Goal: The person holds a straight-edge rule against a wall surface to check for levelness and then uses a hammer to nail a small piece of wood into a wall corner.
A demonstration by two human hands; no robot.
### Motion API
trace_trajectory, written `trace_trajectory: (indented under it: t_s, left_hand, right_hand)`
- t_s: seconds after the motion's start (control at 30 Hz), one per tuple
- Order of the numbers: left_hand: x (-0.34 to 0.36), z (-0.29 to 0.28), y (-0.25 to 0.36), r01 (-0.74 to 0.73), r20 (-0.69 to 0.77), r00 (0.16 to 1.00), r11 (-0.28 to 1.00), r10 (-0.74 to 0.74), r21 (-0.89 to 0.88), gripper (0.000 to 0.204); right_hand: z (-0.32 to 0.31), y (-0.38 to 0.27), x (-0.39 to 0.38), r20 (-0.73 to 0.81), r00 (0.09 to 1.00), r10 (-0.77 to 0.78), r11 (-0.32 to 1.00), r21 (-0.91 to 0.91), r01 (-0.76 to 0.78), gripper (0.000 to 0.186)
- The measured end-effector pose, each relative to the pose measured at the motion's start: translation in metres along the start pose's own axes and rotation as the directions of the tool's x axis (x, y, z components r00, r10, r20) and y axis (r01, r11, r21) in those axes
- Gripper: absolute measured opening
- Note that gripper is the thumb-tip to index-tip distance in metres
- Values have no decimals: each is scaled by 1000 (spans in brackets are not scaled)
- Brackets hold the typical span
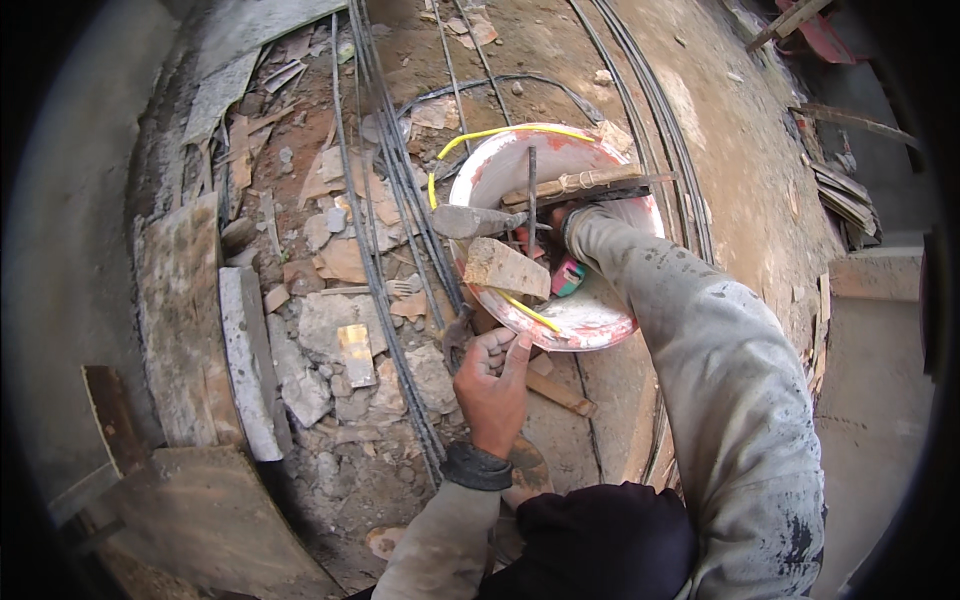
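A white bucket (500, 165) with red smears sits before me, holding several tools. My right hand (562, 224) reaches inside; its fingers are mostly hidden behind the tools and the sleeve. My left hand (493, 390) is at the near rim, fingers curled and thumb close to them; what they grip, if anything, is hidden. Across the bucket lie a wooden piece wound with string (580, 184), a grey rounded tool end (468, 221), a dark upright rod (532, 185) and a pale block (508, 268). Deeper in is a pink and teal object (568, 278). Yellow tubing (528, 312) also shows.
Beside my left hand is a dark tool head (458, 338), with a wooden handle (562, 394) past the hand. Long steel bars (385, 290) run over the ground left of the bucket. Rubble (330, 330), a concrete block (250, 360) and boards (185, 320) lie farther left.
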State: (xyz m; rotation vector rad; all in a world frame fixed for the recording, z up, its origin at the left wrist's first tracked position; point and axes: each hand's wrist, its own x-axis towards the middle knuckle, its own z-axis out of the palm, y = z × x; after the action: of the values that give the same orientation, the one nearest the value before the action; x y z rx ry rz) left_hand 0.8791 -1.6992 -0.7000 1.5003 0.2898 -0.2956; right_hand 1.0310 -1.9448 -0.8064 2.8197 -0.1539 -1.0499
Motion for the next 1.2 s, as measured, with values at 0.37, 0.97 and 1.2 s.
trace_trajectory:
  t_s: [0.37,0.97,1.2]
  left_hand:
    - [-13,-4,7,-18,-34,999,996,15,-84,21]
    - [-43,-74,-32,-531,398,841,704,367,471,12]
    - [32,-175,-91,-44,-347,916,912,200,407,17]
  right_hand:
    - [-17,39,-65,14,997,-72,746,664,44,15]
    - [39,-88,-238,-269,910,-316,463,794,395,31]
    - [160,-69,-222,-233,968,-89,854,483,194,45]
